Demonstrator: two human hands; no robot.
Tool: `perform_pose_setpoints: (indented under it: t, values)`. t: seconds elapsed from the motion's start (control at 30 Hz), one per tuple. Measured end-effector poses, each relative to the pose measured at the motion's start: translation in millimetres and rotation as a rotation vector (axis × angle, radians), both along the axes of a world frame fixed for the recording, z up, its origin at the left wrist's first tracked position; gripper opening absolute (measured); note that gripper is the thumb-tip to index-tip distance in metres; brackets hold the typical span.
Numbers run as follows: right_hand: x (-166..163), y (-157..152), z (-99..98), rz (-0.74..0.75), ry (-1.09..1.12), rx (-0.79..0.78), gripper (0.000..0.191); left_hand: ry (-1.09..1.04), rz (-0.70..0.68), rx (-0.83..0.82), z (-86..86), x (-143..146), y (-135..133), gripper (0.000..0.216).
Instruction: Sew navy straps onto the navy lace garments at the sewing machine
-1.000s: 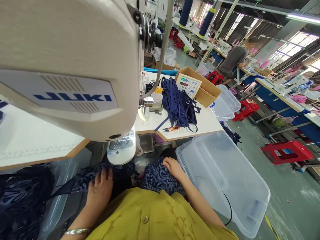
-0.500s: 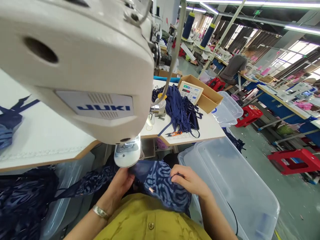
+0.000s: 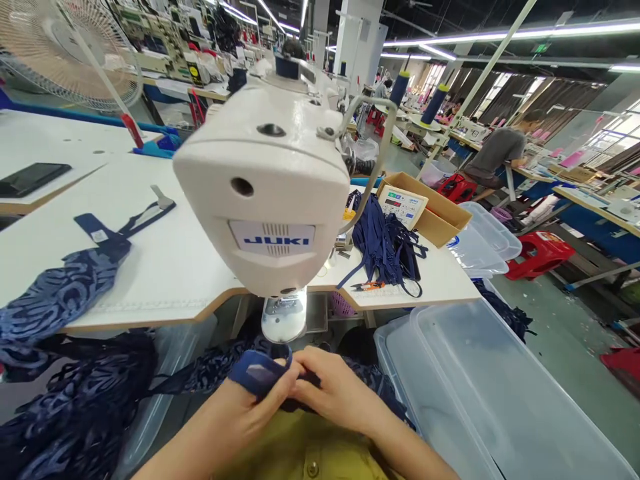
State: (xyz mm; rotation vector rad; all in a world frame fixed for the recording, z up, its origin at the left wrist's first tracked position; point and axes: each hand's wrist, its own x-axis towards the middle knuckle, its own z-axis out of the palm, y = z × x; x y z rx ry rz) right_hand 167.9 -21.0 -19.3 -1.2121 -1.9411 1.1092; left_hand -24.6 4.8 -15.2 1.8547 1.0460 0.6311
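Observation:
My left hand (image 3: 250, 408) and my right hand (image 3: 331, 387) meet in my lap, just below the white Juki sewing machine (image 3: 270, 193). Both pinch a navy blue patterned garment (image 3: 257, 375), whose plain blue band loops over my left fingers. The garment trails left into a dark heap (image 3: 75, 407). The machine's cylinder arm end (image 3: 284, 319) hangs right above my hands.
A white work table (image 3: 165, 267) carries another patterned piece (image 3: 55, 300), a bundle of navy straps (image 3: 383, 243), small snips (image 3: 369, 287) and a control panel (image 3: 403, 205). Clear plastic bins (image 3: 480, 393) stand at my right. A fan (image 3: 60, 50) and another seated person (image 3: 500, 150) are farther off.
My hands have lifted the garment and come together, now pinching its blue band. The view has tilted up and back, showing the machine's whole head and more of the table.

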Motion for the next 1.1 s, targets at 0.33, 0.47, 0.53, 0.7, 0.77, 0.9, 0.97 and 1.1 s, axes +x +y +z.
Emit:
perform_pose_setpoints:
  t: [0.33,0.47,0.53,0.7,0.77,0.9,0.97,1.1]
  values:
    - [11,15,24.3,-0.322,0.151,-0.001,0.013,0.072,0.11,-0.065,26.7,7,12,0.054]
    - [13,34,27.0,-0.384,0.044,0.013,0.017,0.178,0.206,0.586,20.5,-2,15,0.039]
    - [13,42,25.6,-0.369,-0.007,0.01,0.017,0.192,0.206,0.985,21.6,-3,18,0.017]
    - [11,57,15.1,-0.317,0.025,0.008,0.011,0.403,0.007,1.292,11.5,1,32,0.031]
    - [10,59,10.5,-0.328,0.092,0.029,0.013,0.439,0.026,1.271,1.5,-1,34,0.033]
    - [12,59,7.9,-0.272,0.118,0.136,0.025,0.449,0.105,1.24,-14.1,-3,29,0.038]
    - [12,59,9.9,-0.248,0.08,0.178,0.026,0.399,0.174,1.185,-17.9,-2,25,0.039]
    - [10,63,14.8,-0.206,0.016,0.225,0.021,0.386,0.241,1.174,-20.2,0,24,0.041]
